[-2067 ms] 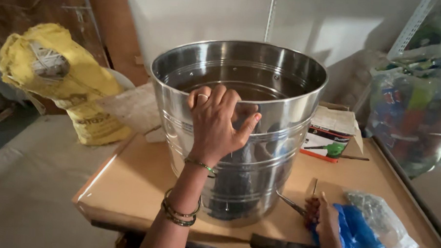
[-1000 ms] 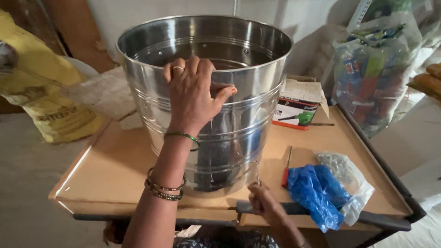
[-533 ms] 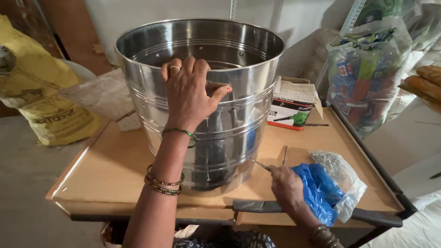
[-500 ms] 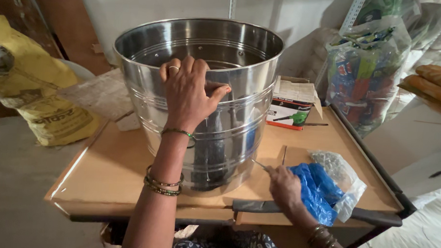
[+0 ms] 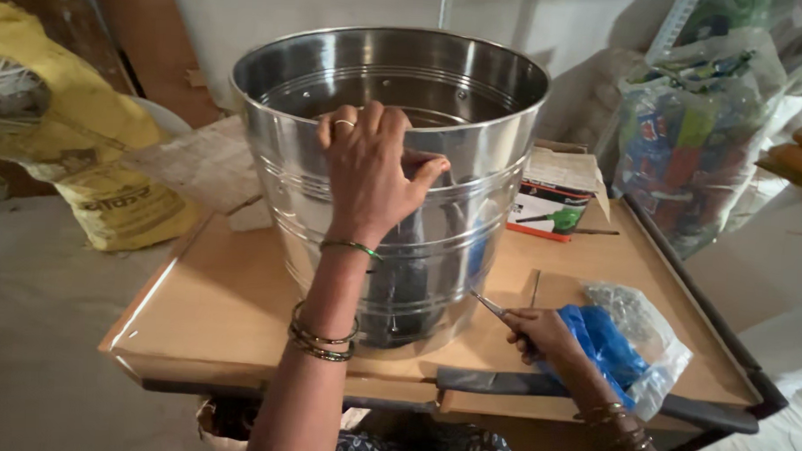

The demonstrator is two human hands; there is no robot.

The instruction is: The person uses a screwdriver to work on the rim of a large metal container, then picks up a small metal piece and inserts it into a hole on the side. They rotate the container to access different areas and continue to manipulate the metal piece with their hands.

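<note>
Silver drum (image 5: 437, 209) – yellow sack (image 5: 92, 161) – blue bag (image 5: 605, 348), probably plastic.

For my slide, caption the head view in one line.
Left hand braces a steel tub on a table; right hand holds a thin tool.

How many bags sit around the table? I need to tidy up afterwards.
3: a yellow sack left of the steel tub, a clear bag of colourful packets at right, and a small clear bag with blue contents by the right hand. Others may be hidden.

Cluttered workshop or storeroom — cardboard-topped bench (image 5: 238, 300), yellow sack (image 5: 92, 161), bagged goods (image 5: 697, 138), bare concrete floor (image 5: 32, 346)
</note>
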